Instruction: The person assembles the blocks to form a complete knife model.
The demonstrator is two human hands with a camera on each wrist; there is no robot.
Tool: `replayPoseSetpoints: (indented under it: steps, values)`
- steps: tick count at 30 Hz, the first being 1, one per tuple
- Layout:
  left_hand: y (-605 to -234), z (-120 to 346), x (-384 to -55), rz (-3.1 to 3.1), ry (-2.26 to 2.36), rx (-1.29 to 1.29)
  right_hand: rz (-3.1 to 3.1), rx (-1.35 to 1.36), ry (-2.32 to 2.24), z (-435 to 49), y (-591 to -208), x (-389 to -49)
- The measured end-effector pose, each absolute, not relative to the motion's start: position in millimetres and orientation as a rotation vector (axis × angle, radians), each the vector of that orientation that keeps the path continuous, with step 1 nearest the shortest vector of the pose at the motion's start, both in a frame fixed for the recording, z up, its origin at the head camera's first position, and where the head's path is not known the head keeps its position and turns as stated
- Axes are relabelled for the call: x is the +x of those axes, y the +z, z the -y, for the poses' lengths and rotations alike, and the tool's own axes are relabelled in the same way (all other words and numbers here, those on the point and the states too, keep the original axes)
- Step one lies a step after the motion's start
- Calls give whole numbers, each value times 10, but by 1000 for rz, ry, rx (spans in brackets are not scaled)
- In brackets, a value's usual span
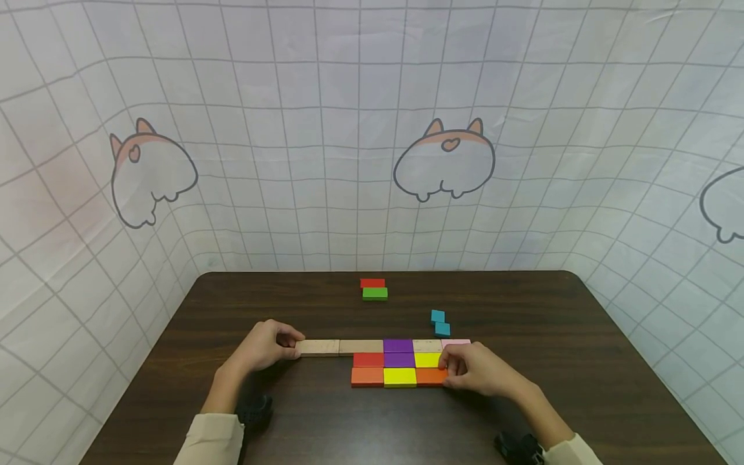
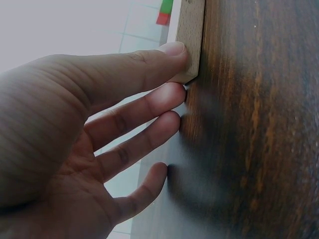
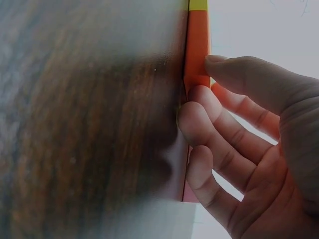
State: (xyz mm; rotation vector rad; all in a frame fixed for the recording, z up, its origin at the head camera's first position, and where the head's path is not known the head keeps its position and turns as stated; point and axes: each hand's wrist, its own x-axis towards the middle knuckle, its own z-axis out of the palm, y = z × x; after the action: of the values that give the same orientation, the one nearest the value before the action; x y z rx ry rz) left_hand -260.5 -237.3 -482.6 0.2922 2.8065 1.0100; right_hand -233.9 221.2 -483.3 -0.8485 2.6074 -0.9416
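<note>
At the left end of a row of flat blocks, my left hand [image 1: 268, 345] pinches the end of a plain wooden block [image 1: 318, 349]; the thumb lies on its near side in the left wrist view. My right hand [image 1: 479, 369] grips the right end of an orange block [image 1: 430, 377], with the thumb on its near face in the right wrist view. The back row continues with another wooden block [image 1: 361, 347], a purple block [image 1: 398, 346], a wooden piece and a pink block [image 1: 456, 343]. Red [image 1: 369, 360], purple and yellow blocks form the middle row. An orange-red block [image 1: 367, 377] and a yellow block [image 1: 400, 378] lie in front.
Two small blue blocks [image 1: 440, 324] lie behind the rows. Farther back are a green block [image 1: 374, 294] and a red block [image 1: 372, 283]. The dark wooden table [image 1: 279, 420] ends at a white gridded curtain [image 1: 325, 161].
</note>
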Motion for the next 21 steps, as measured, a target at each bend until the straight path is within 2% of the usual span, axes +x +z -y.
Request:
replayPoseSetpoints:
  steps: [21]
  values:
    - [-4832,2376,-2613,-2824,999,310,-2512,-847,-983,-2287,-4704,-2388]
